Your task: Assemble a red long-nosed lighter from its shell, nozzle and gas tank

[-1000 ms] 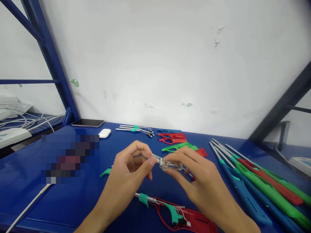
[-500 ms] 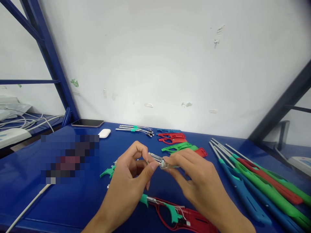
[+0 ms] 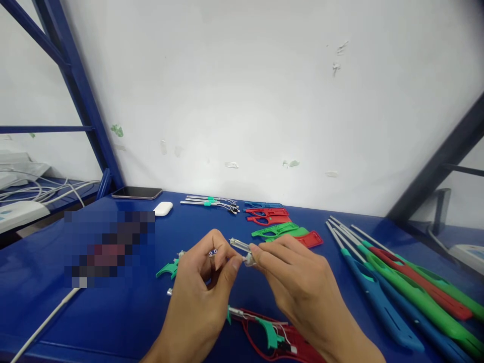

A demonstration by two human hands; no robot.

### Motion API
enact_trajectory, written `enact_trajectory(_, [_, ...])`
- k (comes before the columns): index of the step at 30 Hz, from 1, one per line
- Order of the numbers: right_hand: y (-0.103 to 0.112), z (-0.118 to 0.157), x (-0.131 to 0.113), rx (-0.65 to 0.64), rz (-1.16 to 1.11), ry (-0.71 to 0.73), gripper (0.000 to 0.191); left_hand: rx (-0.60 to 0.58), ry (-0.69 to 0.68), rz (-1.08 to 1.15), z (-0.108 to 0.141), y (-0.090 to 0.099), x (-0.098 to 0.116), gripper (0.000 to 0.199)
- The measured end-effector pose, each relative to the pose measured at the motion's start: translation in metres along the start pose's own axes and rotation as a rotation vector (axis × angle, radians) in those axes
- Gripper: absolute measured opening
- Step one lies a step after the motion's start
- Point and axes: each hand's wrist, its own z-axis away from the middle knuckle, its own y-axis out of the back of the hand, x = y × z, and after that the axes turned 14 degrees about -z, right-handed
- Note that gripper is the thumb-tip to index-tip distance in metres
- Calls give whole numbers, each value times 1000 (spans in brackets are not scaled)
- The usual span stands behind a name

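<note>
My right hand (image 3: 302,275) grips a small clear lighter fuel tank (image 3: 240,245) between thumb and fingers, its narrow transparent end pointing up and left. At the tank's pale fitting, the thumb and forefinger of my left hand (image 3: 204,285) are pinched together; what lies between them is too small to make out. Below my hands lies a red lighter handle half (image 3: 251,343) with a green trigger (image 3: 270,333), wires and a metal tube in it. Partly behind my left hand is a loose green trigger part (image 3: 166,269).
Metal lighter rods with wires (image 3: 209,201) lie at the back. Beside them are red handle shells (image 3: 268,217) and green ones (image 3: 274,231). Several long lighters (image 3: 393,282) fan out at right. A phone (image 3: 136,192), white case (image 3: 163,208) and cable (image 3: 47,320) are at left.
My left fingertips have shifted slightly down, from beside the tank's clear end to its pale fitting. The tank has tilted a little, and more of its clear end shows.
</note>
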Motion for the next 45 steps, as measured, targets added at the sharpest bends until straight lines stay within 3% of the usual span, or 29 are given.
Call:
enact_trajectory(9, [2,-2,-1,53,29,52,21,-69,49,122,-1,3,-5,51])
enact_trajectory(13, [5,-1,2,100,71,51,30,-129,103,118,-7,4,-3,35])
enact_trajectory(20, [10,1,5,144,117,37,32,-110,176,15,-9,3,4,42])
enact_trajectory(27, [14,0,3,125,96,-28,17,-69,147,-75,-8,4,5,40])
enact_trajectory(30, [25,0,3,131,104,-116,11,-151,107,-220,-7,1,-4,40])
enact_trajectory(33, [41,1,4,129,110,-217,14,-307,-87,-443,-4,-9,-19,23])
enact_trajectory(36, [57,4,6,98,85,-301,17,-486,-265,-547,2,-22,-30,22])
enact_trajectory(40, [68,9,6,60,67,-322,17,-627,-281,-562,8,-34,-29,22])
enact_trajectory(45, [70,7,2,33,40,-312,13,-651,-281,-567,9,-42,-24,22])
